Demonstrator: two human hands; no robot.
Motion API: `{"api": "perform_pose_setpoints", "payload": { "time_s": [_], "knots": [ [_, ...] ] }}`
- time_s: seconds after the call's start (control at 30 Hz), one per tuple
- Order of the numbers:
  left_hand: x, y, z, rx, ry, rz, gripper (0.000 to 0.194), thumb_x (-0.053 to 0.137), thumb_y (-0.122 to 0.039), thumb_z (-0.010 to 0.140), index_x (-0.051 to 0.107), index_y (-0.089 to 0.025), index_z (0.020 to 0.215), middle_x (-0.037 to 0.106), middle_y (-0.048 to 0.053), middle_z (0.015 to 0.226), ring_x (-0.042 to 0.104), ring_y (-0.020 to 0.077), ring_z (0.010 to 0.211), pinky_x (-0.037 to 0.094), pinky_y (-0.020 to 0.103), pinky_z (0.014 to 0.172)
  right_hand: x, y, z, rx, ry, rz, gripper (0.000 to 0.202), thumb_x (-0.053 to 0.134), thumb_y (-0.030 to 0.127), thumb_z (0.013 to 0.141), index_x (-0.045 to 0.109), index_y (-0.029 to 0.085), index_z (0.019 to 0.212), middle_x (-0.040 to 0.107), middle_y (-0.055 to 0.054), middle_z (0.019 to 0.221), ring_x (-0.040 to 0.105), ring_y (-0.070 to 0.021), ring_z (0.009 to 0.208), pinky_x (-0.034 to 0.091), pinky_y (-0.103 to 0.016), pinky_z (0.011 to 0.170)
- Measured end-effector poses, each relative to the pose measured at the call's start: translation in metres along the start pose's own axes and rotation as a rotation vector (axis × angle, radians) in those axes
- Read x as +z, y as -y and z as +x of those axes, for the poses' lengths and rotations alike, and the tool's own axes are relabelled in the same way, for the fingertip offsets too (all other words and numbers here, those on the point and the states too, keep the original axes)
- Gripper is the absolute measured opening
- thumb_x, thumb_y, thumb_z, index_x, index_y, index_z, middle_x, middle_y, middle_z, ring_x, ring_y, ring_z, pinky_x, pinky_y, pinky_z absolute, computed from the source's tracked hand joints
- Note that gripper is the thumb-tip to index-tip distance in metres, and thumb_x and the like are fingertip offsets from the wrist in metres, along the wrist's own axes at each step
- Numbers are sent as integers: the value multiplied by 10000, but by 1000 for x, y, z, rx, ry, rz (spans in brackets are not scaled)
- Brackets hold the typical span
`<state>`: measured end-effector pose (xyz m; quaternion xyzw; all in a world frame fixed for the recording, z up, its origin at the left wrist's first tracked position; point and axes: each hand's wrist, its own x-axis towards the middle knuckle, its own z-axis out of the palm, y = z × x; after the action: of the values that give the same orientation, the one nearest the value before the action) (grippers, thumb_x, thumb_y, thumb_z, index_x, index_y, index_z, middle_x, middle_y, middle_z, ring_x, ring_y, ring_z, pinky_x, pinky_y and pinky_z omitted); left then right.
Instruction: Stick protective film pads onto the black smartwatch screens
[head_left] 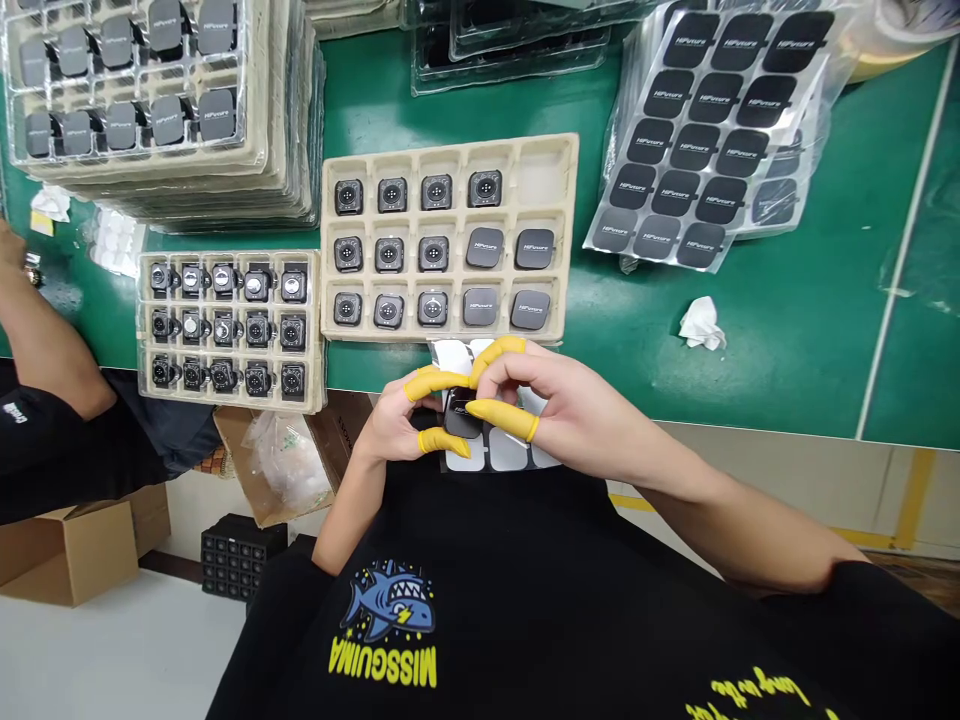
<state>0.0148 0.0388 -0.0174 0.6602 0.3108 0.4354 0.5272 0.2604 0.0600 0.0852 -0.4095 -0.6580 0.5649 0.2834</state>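
Note:
Between my hands, close to my chest, is a dark square watch face [462, 414], partly covered by my fingers. My left hand [405, 415], in yellow finger cots, grips it at its left side with thumb and forefinger. From the right, my right hand [532, 400] presses a yellow-capped thumb and forefinger at its upper right edge. Beneath lies a sheet with pale square backings [508, 450], mostly hidden by my hands. Just beyond, a beige tray [544, 180] holds watch bodies, some showing round sensors and some covered by dark printed squares.
Left of that tray stands a smaller tray [315, 330] of watch parts. Tall stacked trays [277, 130] rise at the back left. Sheets of dark printed stickers [675, 190] and a crumpled tissue [702, 324] lie right. Another person's arm [52, 340] is at far left, above cardboard boxes [97, 550].

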Motion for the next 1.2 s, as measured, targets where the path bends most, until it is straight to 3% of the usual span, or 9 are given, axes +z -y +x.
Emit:
{"api": "perform_pose_setpoints", "payload": {
  "time_s": [0.13, 0.23, 0.33, 0.5, 0.63, 0.77, 0.97, 1.2],
  "knots": [
    [1, -2, 2, 24, -37, 1, 761, 919, -718, 805, 794, -211, 1357, 757, 72, 1057, 735, 164, 859, 626, 204, 620, 9, -8, -7, -69, -86, -178, 82, 680, 214, 1059, 627, 262, 1020, 689, -51, 1059, 637, -196, 888, 532, -325, 764],
    [3, -3, 3, 30, -64, 0, 742, 939, -678, 806, 791, -221, 1372, 751, 66, 1055, 726, 151, 821, 600, 195, 592, 14, -11, -12, -38, -147, -262, 193, 746, 323, 1048, 591, 261, 1146, 683, -70, 1099, 628, -210, 857, 508, -341, 720],
    [6, -4, 3, 50, -76, -7, 689, 926, -664, 842, 798, -230, 1361, 742, 49, 999, 689, 132, 752, 560, 195, 568, 16, -9, -13, 41, -104, -236, 349, 798, 488, 1022, 579, 262, 1172, 659, -34, 1003, 576, -190, 758, 471, -338, 675],
    [8, -3, 4, 85, -93, -5, 642, 949, -617, 846, 814, -254, 1357, 724, 18, 922, 618, 121, 711, 541, 218, 601, 18, -6, -4, 228, 21, 23, 423, 773, 644, 997, 596, 261, 1023, 565, 40, 776, 478, -161, 646, 404, -314, 591],
    [6, 0, 0, 79, -126, -10, 682, 959, -632, 814, 819, -254, 1364, 689, -6, 874, 574, 103, 674, 513, 212, 590, 20, -11, 6, 229, -22, 182, 353, 701, 574, 1045, 637, 240, 952, 681, -8, 837, 578, -175, 724, 455, -312, 651],
    [5, 4, -6, 37, -181, 4, 726, 974, -688, 761, 841, -223, 1302, 699, 3, 888, 641, 119, 707, 570, 232, 640, 20, -11, 10, 251, -19, 208, 434, 640, 593, 1082, 601, 237, 837, 579, 24, 726, 476, -145, 648, 399, -294, 606],
    [7, 3, -10, 35, -186, -51, 694, 959, -644, 806, 816, -265, 1369, 748, 16, 991, 721, 127, 769, 617, 218, 675, 24, -10, 9, 310, 77, 225, 444, 854, 616, 944, 613, 256, 1040, 576, 54, 803, 477, -148, 678, 394, -283, 592],
    [0, -16, -15, 53, -238, 248, 663, 950, -515, 880, 765, -267, 1467, 824, 71, 1090, 744, 156, 769, 640, 241, 620, 39, -11, 11, 145, -14, 68, 218, 664, 460, 1089, 667, 245, 1128, 670, 0, 898, 558, -174, 720, 480, -318, 663]
  ]
}}
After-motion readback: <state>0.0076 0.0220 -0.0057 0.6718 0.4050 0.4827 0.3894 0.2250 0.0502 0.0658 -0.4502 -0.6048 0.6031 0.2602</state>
